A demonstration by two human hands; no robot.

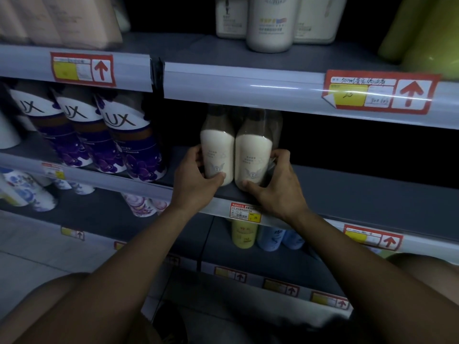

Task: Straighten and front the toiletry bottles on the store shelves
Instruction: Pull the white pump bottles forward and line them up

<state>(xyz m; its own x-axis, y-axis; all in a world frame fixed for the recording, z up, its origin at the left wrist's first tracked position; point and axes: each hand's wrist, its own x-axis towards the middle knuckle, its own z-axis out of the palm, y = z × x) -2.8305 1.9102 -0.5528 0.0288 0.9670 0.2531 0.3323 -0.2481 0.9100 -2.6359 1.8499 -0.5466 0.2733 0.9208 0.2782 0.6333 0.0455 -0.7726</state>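
Note:
Two white bottles with grey winged emblems stand side by side, upright, near the front edge of the middle shelf [347,192]. My left hand [196,180] wraps the left white bottle [217,150] low down, thumb across its front. My right hand [275,184] grips the right white bottle [253,155] from its right side, thumb at its base. Clear film seems to wrap the pair. Their dark caps are half hidden under the shelf rail above.
Purple LUX bottles [129,142] lean in a row to the left. Cream bottles [269,23] stand on the upper shelf, green ones [422,31] at the far right. Yellow and blue bottles [244,234] sit below. The middle shelf's right side is dark.

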